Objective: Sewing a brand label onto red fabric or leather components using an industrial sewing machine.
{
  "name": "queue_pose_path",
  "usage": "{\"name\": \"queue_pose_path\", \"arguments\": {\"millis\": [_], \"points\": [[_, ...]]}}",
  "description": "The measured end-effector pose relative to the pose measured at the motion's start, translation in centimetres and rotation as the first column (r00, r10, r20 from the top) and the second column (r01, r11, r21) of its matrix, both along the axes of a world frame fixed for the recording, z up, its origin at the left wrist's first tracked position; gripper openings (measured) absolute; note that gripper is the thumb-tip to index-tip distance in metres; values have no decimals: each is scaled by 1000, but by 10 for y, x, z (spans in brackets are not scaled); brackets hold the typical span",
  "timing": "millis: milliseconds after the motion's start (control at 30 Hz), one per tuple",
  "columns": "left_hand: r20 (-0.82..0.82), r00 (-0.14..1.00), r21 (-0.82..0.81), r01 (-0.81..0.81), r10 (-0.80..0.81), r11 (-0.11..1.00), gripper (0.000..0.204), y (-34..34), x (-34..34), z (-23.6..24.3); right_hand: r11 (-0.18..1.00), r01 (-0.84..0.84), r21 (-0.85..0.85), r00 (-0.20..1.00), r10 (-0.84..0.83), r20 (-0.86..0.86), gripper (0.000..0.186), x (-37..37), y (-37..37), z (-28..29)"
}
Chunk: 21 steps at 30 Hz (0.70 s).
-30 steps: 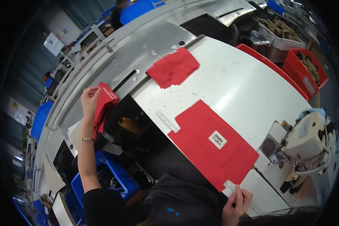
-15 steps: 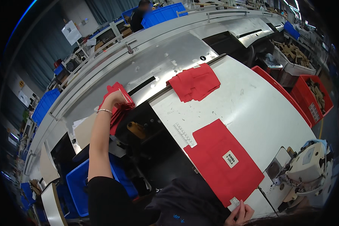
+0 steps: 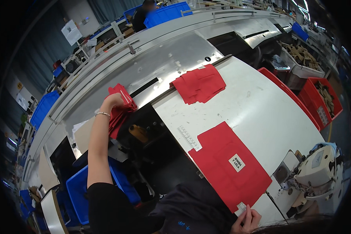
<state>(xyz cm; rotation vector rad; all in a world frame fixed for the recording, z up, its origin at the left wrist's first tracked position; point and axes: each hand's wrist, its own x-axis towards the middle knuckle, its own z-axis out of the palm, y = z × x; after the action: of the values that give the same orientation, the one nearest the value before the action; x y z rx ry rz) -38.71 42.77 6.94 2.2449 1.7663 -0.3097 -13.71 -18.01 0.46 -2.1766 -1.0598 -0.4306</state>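
**Red fabric at the sewing station**

Worktable (image 3: 261,113), white and broad, carries a large red fabric panel (image 3: 228,167) with a white label, and a smaller folded red stack (image 3: 199,83) at its far edge. Left hand (image 3: 112,102) grasps a red bundle (image 3: 121,105) over the metal conveyor (image 3: 160,66). Right hand (image 3: 245,220) pinches the panel's near corner.

Three lots of red fabric: one labelled panel (image 3: 228,165) near, one folded stack (image 3: 199,83) far, one bundle (image 3: 119,107) at left. Two red bins (image 3: 324,102) at right, one sewing machine (image 3: 318,173).
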Motion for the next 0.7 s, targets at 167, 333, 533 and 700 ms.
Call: {"name": "queue_pose_path", "arguments": {"millis": [167, 333, 533, 700], "points": [[445, 891, -239, 21, 91, 971, 10, -17, -17, 15, 1000, -9, 2, 1000, 9, 8, 27, 1, 0, 0], [335, 918, -328, -97, 212, 940, 9, -29, -10, 34, 1000, -19, -5, 999, 19, 47, 27, 3, 2, 1], [332, 938, -147, -49, 96, 988, 10, -51, -14, 39, 999, -22, 25, 999, 21, 28, 28, -1, -2, 1], [929, 333, -174, 10, 161, 985, 23, -78, -37, 64, 985, -144, -92, 961, 161, 225, 18, 21, -30, -59]]}}
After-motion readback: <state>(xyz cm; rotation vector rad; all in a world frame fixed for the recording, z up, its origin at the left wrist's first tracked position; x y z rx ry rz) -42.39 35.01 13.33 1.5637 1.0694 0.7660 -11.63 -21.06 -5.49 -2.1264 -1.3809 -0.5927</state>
